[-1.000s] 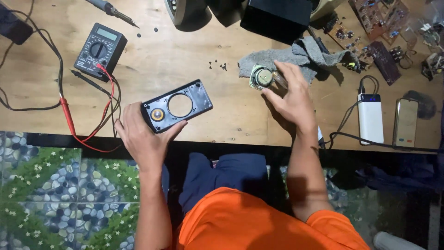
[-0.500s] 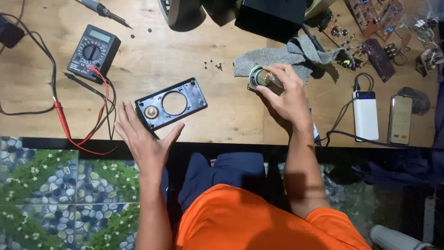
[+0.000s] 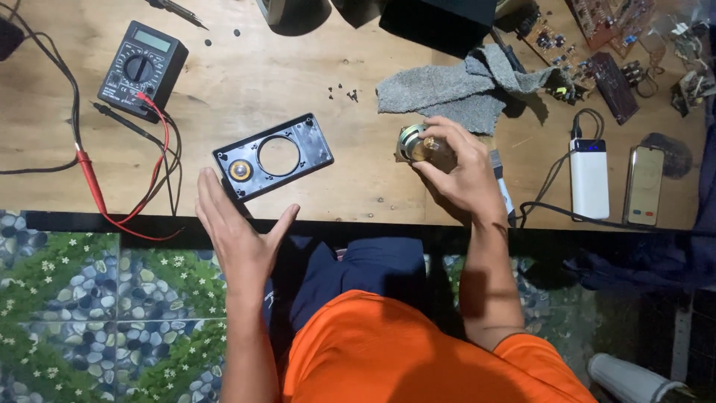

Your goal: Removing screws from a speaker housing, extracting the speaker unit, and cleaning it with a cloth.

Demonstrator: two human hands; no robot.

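I count two hands of mine: my left hand (image 3: 240, 233) at lower centre, my right hand (image 3: 460, 170) right of centre. One black speaker panel (image 3: 273, 156) mid-frame, one round speaker driver (image 3: 415, 144), one multimeter (image 3: 143, 69) upper left with two probe leads (image 3: 89, 175), one grey cloth (image 3: 455, 91), one white power bank (image 3: 589, 177), one phone (image 3: 644, 184), and several circuit boards (image 3: 597, 45) upper right.
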